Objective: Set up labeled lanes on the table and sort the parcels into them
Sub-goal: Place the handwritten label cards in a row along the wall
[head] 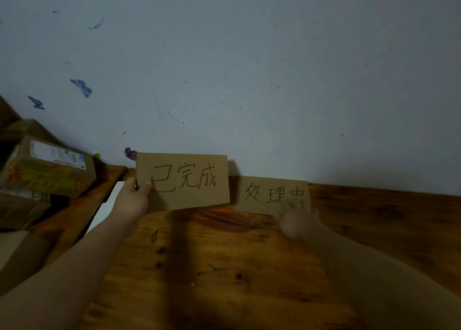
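The left hand [134, 195] pinches a brown handwritten cardboard sign [184, 182] at the wooden desk's [224, 267] far edge. The blurred right hand [298, 220] touches a smaller cardboard sign [269, 195] just right of it.

There were two handwritten cardboard labels [183, 181] [264, 195], two hands [134, 200] [298, 220], three butterfly stickers [81, 87] [36, 102] [131, 153] and at least two parcels [50, 170] [22, 205], their stack partly in shadow.

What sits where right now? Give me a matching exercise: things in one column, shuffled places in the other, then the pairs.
Things
1. brown cardboard sign reading 已完成
2. brown cardboard sign reading 处理中
3. brown cardboard parcel with a white shipping label
4. purple butterfly sticker

Places
A. on the white wall
B. touched by the right hand
C. in the stack at far left
D. pinched at its left edge by the left hand

Pairs: 1-D, 2-B, 3-C, 4-A
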